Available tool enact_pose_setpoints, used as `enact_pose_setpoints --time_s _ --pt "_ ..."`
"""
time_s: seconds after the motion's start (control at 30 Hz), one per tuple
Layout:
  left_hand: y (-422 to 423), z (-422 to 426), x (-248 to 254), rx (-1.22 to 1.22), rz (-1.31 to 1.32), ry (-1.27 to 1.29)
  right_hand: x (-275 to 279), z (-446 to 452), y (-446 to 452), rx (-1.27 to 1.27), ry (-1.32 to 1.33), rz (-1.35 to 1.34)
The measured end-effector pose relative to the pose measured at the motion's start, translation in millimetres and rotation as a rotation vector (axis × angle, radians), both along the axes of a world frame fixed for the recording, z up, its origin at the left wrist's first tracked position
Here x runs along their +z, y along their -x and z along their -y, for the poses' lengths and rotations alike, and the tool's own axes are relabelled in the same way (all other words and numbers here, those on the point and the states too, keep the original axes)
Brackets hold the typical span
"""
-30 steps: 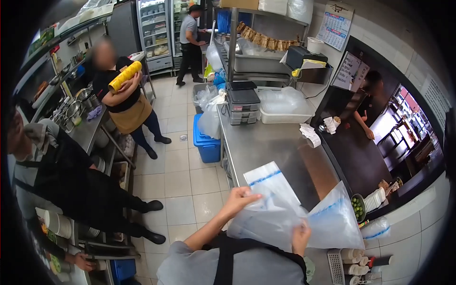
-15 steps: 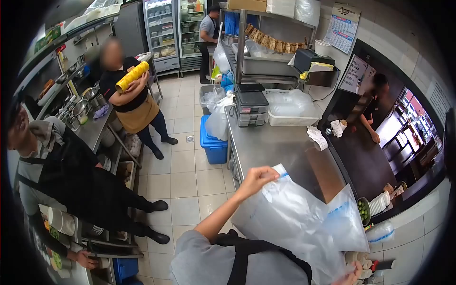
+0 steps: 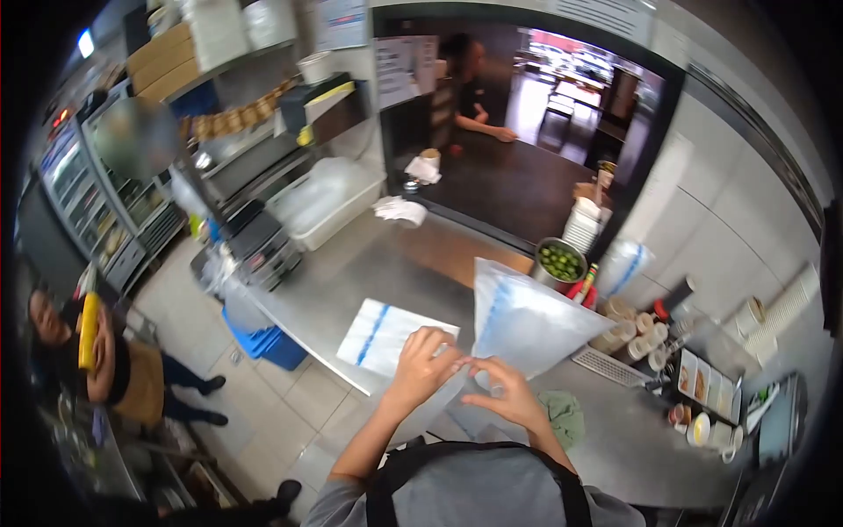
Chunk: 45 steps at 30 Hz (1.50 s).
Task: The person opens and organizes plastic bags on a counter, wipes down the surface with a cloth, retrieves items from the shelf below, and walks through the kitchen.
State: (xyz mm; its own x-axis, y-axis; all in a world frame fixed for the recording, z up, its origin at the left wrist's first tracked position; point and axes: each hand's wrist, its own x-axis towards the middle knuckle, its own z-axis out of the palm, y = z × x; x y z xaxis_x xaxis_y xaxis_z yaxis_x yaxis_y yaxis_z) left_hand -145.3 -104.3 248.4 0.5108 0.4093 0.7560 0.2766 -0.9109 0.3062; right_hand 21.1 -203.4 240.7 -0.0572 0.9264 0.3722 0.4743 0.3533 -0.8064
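Over the metal counter's (image 3: 378,277) near edge, the left hand (image 3: 426,362) pinches a clear bag (image 3: 432,408) that hangs below it. The right hand (image 3: 509,397) is close, thumb away from its fingers; I can't tell if it grips. Half a second ago the hands were far apart. Now a white folded stack (image 3: 364,331) with a blue stripe shows beside them. The wall papers (image 3: 406,77) are too blurry to read.
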Motion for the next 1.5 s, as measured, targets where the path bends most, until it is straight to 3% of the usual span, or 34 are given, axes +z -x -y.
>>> enact_pose_setpoints --time_s 0.07,0.13,0.23,0.27,0.37,0.47,0.57,0.67,0.7,0.77,0.83,0.93,0.97,1.07,1.13,1.17,1.2,1.3,1.37,1.43,1.5 --pt "-3 2 -2 -0.188 0.186 0.307 -18 4 -6 -0.059 0.338 -0.003" --pt "-1 5 -14 -0.39 0.393 0.712 -38 6 -22 -0.023 0.277 0.101" --pt "2 14 -25 -0.471 0.532 1.172 -49 13 -38 0.055 0.15 0.132" --pt "1 16 -30 -0.462 0.51 1.192 -47 14 -41 0.076 0.104 0.118" --pt "-3 19 -33 -0.355 0.426 1.213 -37 15 -36 -0.03 0.123 -0.396" --pt "0 16 -44 -0.296 0.44 1.182 -32 16 -34 -0.157 0.328 -0.634" --pt "14 12 -36 -0.241 0.543 1.251 -65 12 -34 -0.224 0.226 -0.43" --pt "22 11 -49 -0.332 0.515 1.277 -50 13 -36 -0.333 0.134 -0.262" --pt "24 15 -50 -0.358 0.373 1.294 -49 11 -39 -0.352 0.09 -0.258" --pt "32 21 -51 -0.497 0.181 1.313 -44 5 -46 -0.441 -0.025 -0.306" --pt "45 24 -63 -0.735 0.065 1.3 -34 0 -46 -0.497 0.014 -0.656" --pt "70 35 -71 -0.682 0.116 1.332 -24 -9 -26 -0.304 -0.082 -0.922" --pt "79 37 -61 -0.677 0.128 1.352 -32 -9 -25 -0.283 0.01 -0.989" --pt "87 41 -52 -0.74 0.701 0.932 -51 -6 0 -0.088 0.243 -1.104" --pt "101 45 -41 -0.897 1.168 1.054 -51 -9 16 0.46 0.351 -0.668" --pt "107 45 -36 -0.978 1.403 1.104 -53 -9 26 0.562 0.513 -0.523" --pt "111 43 -31 -0.995 1.404 1.083 -54 -8 34 0.657 0.671 -0.372" --pt "117 40 -27 -1.1 1.437 1.099 -24 -16 51 0.971 0.495 -0.035" --pt "117 41 -35 -1.239 1.502 1.212 -34 -21 28 0.966 0.367 -0.245" --pt "116 36 -51 -1.183 1.185 1.212 -43 -26 -4 0.889 0.232 -0.511" --pt "105 38 -61 -1.039 0.835 1.165 -38 -15 -31 0.621 0.065 -0.797"
